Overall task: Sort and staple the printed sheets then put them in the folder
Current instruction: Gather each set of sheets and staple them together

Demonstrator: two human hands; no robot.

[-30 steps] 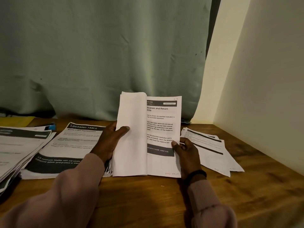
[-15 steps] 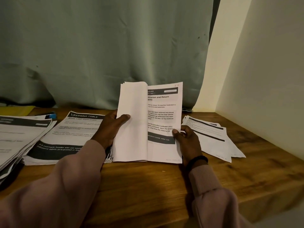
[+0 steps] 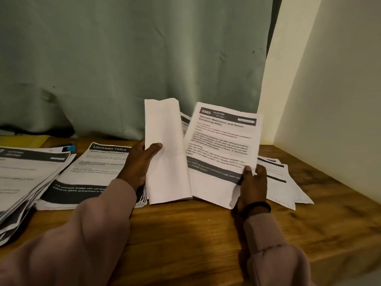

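My left hand (image 3: 140, 162) grips a stack of printed sheets (image 3: 167, 153) standing on its lower edge on the wooden table (image 3: 185, 234), blank backs toward me. My right hand (image 3: 252, 182) pinches the right edge of one printed sheet (image 3: 222, 149), headed 3565, which is tilted out to the right of the stack. Flat on the table lies a "Dressing Table" pile (image 3: 90, 174) left of my left hand, a thicker pile (image 3: 26, 182) sits at the far left, and a small pile (image 3: 282, 182) lies at the right. A yellow folder (image 3: 22, 140) shows at the back left.
A blue object (image 3: 71, 147) peeks out behind the left piles. A green curtain (image 3: 134, 65) hangs behind the table and a cream wall (image 3: 329, 100) bounds its right side. Bare wood lies in front of the sheets.
My right hand has pulled the front printed sheet rightward, away from the stack, so its full heading shows. My left hand keeps its grip on the stack.
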